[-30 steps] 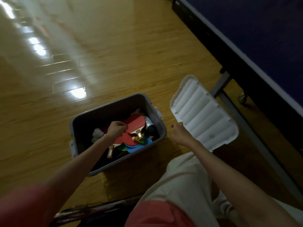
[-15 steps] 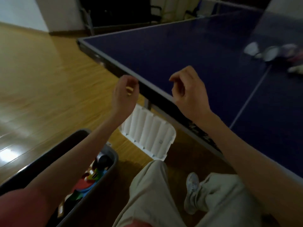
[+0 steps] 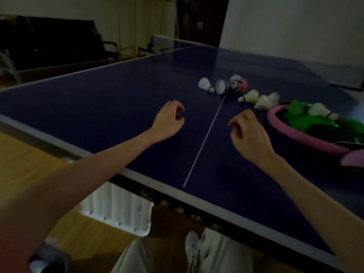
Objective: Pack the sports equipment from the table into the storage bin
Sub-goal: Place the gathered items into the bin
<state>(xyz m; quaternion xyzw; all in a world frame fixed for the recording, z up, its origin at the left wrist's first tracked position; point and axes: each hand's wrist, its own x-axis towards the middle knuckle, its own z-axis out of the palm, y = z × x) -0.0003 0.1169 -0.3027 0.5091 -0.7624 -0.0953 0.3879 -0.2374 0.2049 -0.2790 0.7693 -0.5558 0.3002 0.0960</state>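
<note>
Sports equipment lies ahead and to the right of our hands on the blue table [image 3: 98, 107]. Below our left forearm, on the wooden floor, the white ribbed lid [image 3: 118, 211] shows under the table edge, and a grey corner of the storage bin [image 3: 49, 257] sits at the bottom left. Our left hand [image 3: 169, 123] hovers over the table, fingers loosely curled, holding nothing. Beyond it lie a white shuttlecock [image 3: 204, 84] and a tipped shuttlecock tube [image 3: 230, 86]. Our right hand [image 3: 250, 136] hangs the same way, curled and empty. Past it lie two more shuttlecocks [image 3: 250, 96], and just right of it a pink ring [image 3: 295, 133] surrounds green pieces [image 3: 301, 121].
</note>
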